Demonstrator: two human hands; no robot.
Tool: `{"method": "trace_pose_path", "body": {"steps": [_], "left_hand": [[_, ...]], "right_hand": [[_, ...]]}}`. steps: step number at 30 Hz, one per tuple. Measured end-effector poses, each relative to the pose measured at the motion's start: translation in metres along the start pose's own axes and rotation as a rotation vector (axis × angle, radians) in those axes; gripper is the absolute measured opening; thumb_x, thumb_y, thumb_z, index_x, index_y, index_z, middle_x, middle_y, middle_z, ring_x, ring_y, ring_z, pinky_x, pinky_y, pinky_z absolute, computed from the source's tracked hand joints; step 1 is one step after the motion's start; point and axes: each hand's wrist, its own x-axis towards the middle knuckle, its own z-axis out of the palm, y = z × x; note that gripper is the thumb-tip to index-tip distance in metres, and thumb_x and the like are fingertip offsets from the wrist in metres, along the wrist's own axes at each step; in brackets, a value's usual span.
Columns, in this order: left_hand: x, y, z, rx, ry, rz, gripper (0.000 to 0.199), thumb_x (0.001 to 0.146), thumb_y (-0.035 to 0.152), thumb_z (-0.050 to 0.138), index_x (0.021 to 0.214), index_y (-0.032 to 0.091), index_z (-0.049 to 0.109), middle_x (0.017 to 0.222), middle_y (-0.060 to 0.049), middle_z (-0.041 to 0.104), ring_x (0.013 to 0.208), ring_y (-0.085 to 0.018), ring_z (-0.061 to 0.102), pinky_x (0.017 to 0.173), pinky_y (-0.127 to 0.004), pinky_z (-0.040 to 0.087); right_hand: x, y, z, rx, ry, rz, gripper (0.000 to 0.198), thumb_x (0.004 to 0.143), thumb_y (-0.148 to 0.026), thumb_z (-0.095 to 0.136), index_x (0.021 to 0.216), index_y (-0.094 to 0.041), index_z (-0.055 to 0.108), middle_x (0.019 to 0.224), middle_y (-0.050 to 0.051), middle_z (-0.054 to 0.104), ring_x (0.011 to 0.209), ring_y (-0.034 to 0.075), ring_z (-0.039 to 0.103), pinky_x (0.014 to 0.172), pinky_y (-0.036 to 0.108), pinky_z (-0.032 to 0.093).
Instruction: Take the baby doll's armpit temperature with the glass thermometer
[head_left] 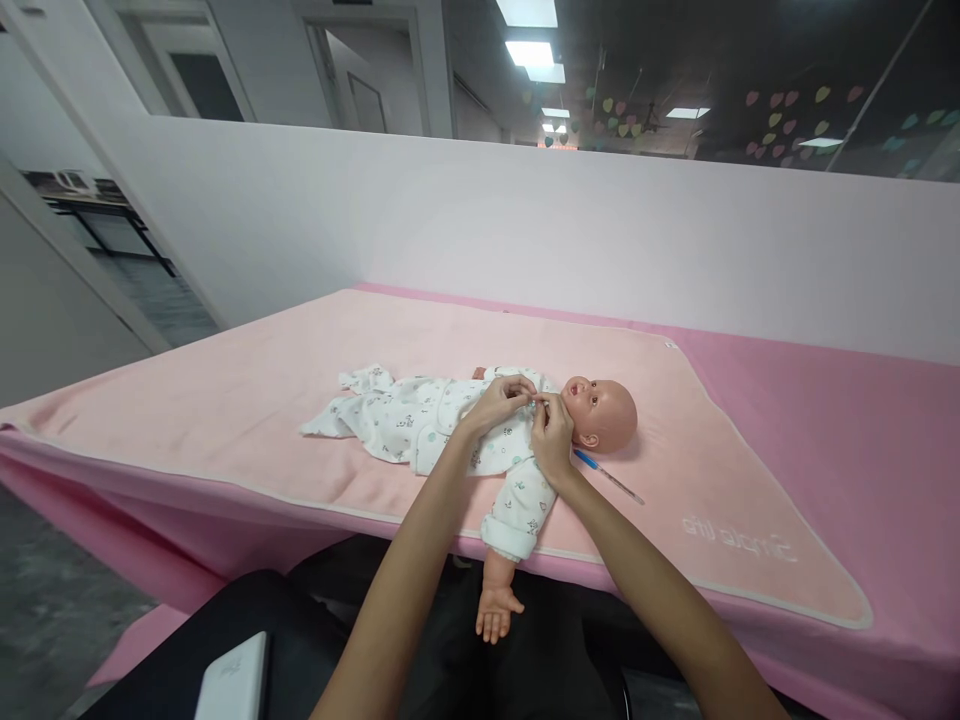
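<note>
A baby doll (606,412) lies on its back, its head to the right, dressed in a white patterned top (487,455) and white patterned trousers (382,420). Over the doll's upper chest, just below its chin, my left hand (504,402) and my right hand (551,432) meet with bent fingers. Both are closed in a pinch at the top's neckline; what lies between the fingertips is too small to make out. One doll arm (499,600) hangs over the table's front edge, its sleeve cuff folded back.
A pen with a blue cap (607,476) lies beside the doll's head. Beneath is a pale pink mat (247,400) on a pink-covered table (885,420). A white partition (600,240) rises behind. At lower left, a white rectangular object (234,680) rests on something black.
</note>
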Motion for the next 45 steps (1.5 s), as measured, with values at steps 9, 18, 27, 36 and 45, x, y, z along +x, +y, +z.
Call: {"method": "trace_pose_path", "body": {"steps": [9, 18, 27, 36, 45], "left_hand": [[-0.001, 0.003, -0.001, -0.031, -0.004, -0.025, 0.014, 0.068, 0.023, 0.056, 0.078, 0.015, 0.056, 0.07, 0.0, 0.058, 0.068, -0.011, 0.054, 0.065, -0.022, 0.039], [0.0, 0.003, 0.001, -0.009, 0.059, -0.031, 0.016, 0.068, 0.024, 0.053, 0.08, 0.015, 0.059, 0.071, 0.001, 0.058, 0.072, -0.012, 0.054, 0.068, -0.024, 0.04], [0.0, 0.001, -0.001, -0.009, 0.039, -0.036, 0.016, 0.067, 0.026, 0.053, 0.077, 0.016, 0.06, 0.076, -0.001, 0.06, 0.075, -0.014, 0.054, 0.07, -0.026, 0.041], [-0.012, 0.004, 0.004, 0.214, 0.249, 0.046, 0.017, 0.073, 0.028, 0.049, 0.081, 0.017, 0.059, 0.077, -0.002, 0.061, 0.072, -0.015, 0.055, 0.068, -0.027, 0.041], [-0.067, -0.005, -0.011, 0.859, 0.379, 0.258, 0.024, 0.08, 0.03, 0.048, 0.099, 0.02, 0.058, 0.095, -0.007, 0.062, 0.091, -0.021, 0.053, 0.082, -0.032, 0.037]], "right_hand": [[0.002, -0.001, 0.003, -0.026, 0.074, 0.072, 0.015, 0.084, -0.019, 0.036, 0.088, -0.018, 0.05, 0.084, 0.006, 0.06, 0.079, 0.016, 0.056, 0.071, 0.029, 0.044], [0.001, -0.002, 0.003, -0.046, 0.087, 0.022, 0.017, 0.081, -0.014, 0.035, 0.086, -0.018, 0.051, 0.085, 0.006, 0.058, 0.083, 0.016, 0.054, 0.074, 0.029, 0.044], [-0.001, 0.0, 0.004, -0.043, 0.02, 0.002, 0.018, 0.078, -0.014, 0.039, 0.091, -0.018, 0.052, 0.077, 0.003, 0.055, 0.064, 0.013, 0.05, 0.063, 0.027, 0.043], [-0.001, 0.001, 0.004, -0.052, 0.013, 0.029, 0.018, 0.082, -0.016, 0.039, 0.095, -0.017, 0.051, 0.088, 0.006, 0.058, 0.075, 0.015, 0.054, 0.07, 0.029, 0.044], [-0.003, -0.003, 0.004, -0.097, 0.027, -0.076, 0.02, 0.084, -0.015, 0.036, 0.095, -0.017, 0.052, 0.093, 0.008, 0.057, 0.088, 0.016, 0.054, 0.072, 0.028, 0.044]]}}
